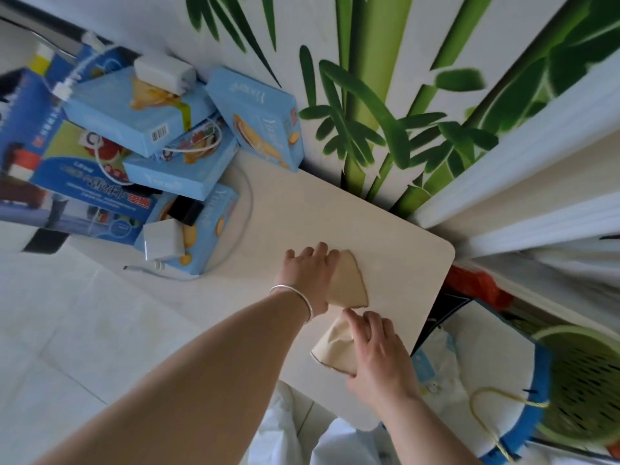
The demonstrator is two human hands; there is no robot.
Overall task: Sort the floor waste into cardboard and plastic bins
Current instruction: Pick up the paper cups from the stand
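A flattened tan paper cup (349, 283) lies on the cream table top (308, 209), pressed down under my left hand (308, 273), which wears a silver bangle. A second crushed tan paper cup (335, 350) lies just below it near the table's front edge, and my right hand (375, 350) grips its right side with the fingers over it. The two cups touch at their narrow ends. A green perforated plastic basket (583, 384) stands at the lower right on the floor.
Several light blue biscuit boxes (188, 135) are piled at the table's far left with white chargers (164, 73) and cables. A blue-and-white bag (469, 380) with a yellow cord sits beside the table at the right. Bamboo-print wall behind.
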